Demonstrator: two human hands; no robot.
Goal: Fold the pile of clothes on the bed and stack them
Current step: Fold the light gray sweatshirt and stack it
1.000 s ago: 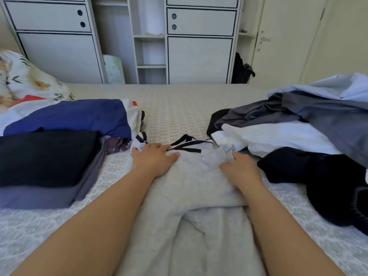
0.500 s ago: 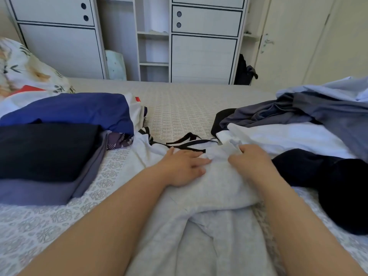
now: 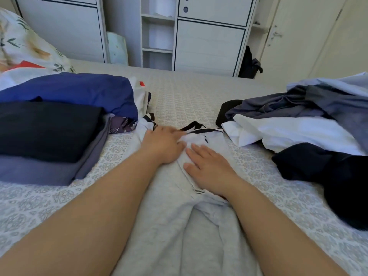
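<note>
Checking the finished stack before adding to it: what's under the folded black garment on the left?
Under the folded black garment lies a folded grey-blue piece, its near and right edges showing. Anything beneath that is covered.

Left hand (image 3: 162, 145) and right hand (image 3: 209, 169) lie flat, palms down.
</note>
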